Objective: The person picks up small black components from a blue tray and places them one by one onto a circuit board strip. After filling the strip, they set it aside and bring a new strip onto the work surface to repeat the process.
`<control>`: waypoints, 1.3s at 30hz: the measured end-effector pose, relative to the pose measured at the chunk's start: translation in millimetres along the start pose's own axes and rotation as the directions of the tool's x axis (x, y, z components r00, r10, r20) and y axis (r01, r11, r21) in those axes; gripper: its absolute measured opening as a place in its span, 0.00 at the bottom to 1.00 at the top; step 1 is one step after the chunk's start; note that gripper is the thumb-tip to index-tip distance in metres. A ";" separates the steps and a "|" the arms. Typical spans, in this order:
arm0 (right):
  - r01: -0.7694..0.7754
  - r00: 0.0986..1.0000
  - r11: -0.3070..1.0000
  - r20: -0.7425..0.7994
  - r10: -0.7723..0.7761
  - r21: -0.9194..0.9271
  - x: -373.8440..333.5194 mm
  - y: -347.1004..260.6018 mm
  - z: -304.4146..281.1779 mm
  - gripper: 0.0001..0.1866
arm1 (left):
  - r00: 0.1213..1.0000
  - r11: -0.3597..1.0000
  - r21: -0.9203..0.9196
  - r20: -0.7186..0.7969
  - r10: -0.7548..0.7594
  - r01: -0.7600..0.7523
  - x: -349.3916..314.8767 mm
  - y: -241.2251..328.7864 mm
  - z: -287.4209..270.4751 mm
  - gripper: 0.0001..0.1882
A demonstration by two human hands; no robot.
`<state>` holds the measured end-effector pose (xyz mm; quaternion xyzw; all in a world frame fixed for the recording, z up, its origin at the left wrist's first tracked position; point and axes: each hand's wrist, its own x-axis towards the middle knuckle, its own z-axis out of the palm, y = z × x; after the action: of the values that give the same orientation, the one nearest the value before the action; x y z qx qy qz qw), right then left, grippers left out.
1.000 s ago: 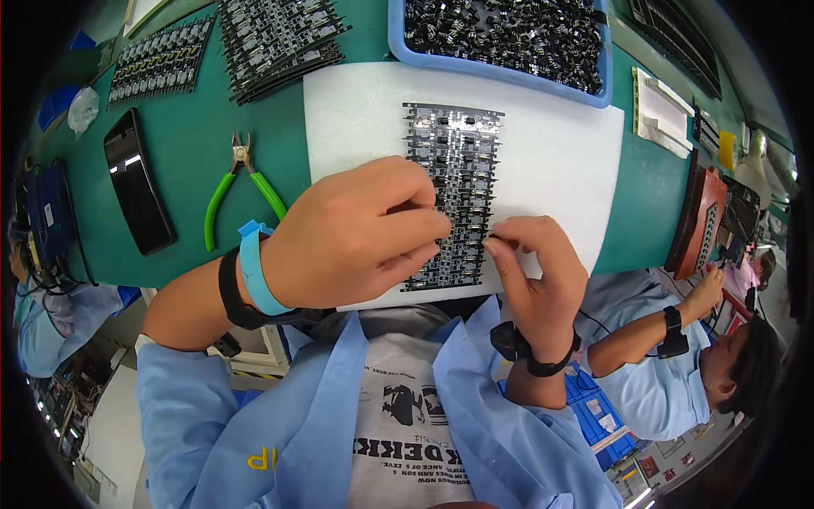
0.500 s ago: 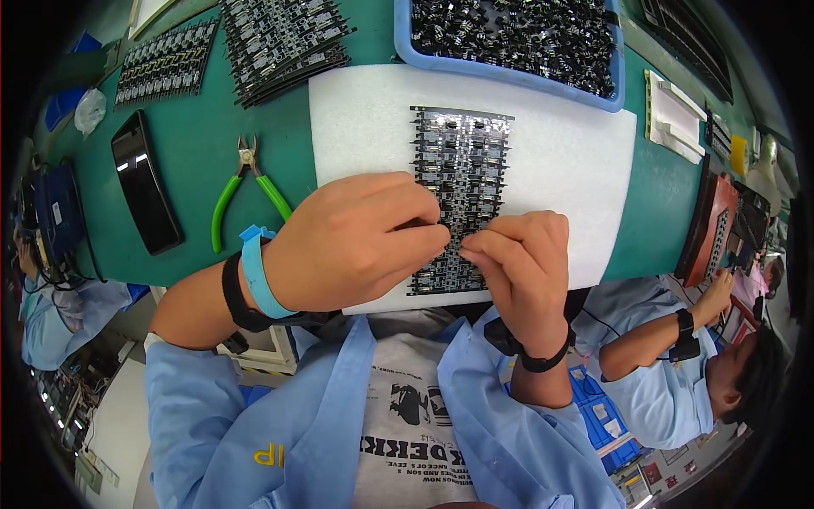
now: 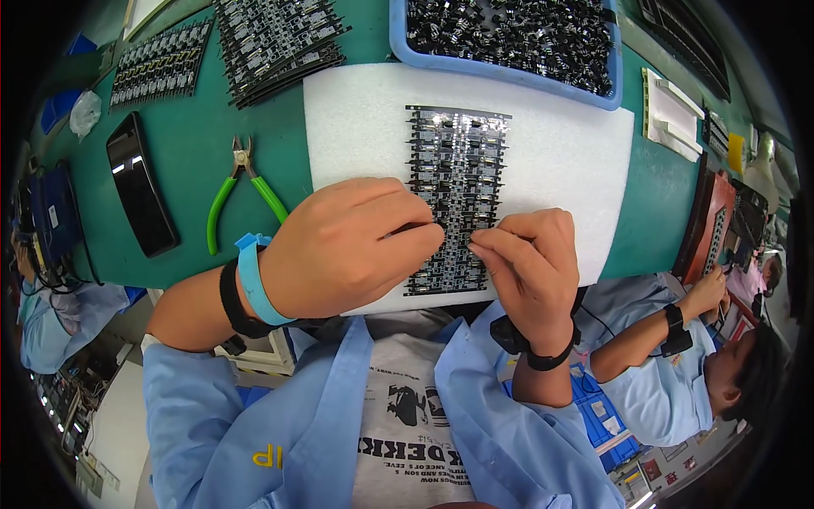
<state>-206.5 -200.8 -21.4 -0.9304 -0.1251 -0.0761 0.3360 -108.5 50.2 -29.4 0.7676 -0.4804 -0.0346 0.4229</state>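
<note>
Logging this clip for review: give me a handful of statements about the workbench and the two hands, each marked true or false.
1. Both hands, the left hand and the right hand, meet over the lower part of the dark panel of small circuit boards. True.
2. That panel lies straight on the green bench top. False: it lies on a white foam sheet.
3. The green-handled cutting pliers are in the left hand. False: they lie on the bench, left of the foam sheet.
4. A blue plastic tray of small black parts stands beyond the foam sheet. True.
5. The left wrist wears a light blue strap. True.
</note>
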 end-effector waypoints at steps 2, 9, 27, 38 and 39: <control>0.000 1.000 1.000 -0.003 0.000 0.003 1.2 -0.5 2.4 0.17 | 0.998 0.999 -0.011 -0.030 -0.046 0.046 1.7 2.1 0.4 0.13; 0.012 1.000 1.000 0.011 -0.012 0.022 3.0 0.1 3.8 0.14 | 0.998 0.998 -0.007 -0.014 -0.060 0.060 -0.4 3.0 1.2 0.14; 0.032 0.999 0.998 -0.009 -0.032 0.045 4.6 1.1 6.8 0.14 | 0.997 0.998 -0.028 0.063 -0.047 0.049 1.8 -2.4 -7.7 0.13; 0.051 0.998 0.997 -0.027 -0.050 0.054 5.7 2.9 7.8 0.15 | 0.993 0.999 -0.017 0.110 0.029 -0.028 3.8 -3.5 -3.1 0.14; 0.051 0.998 0.997 -0.027 -0.050 0.051 5.6 2.5 7.5 0.15 | 0.993 1.000 -0.016 0.111 0.029 -0.027 3.8 -2.4 -3.0 0.14</control>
<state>-200.0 -196.9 -27.4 -0.9169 -0.1463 -0.0932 0.3595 -103.3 49.6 -27.8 0.7546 -0.5135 -0.0747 0.4016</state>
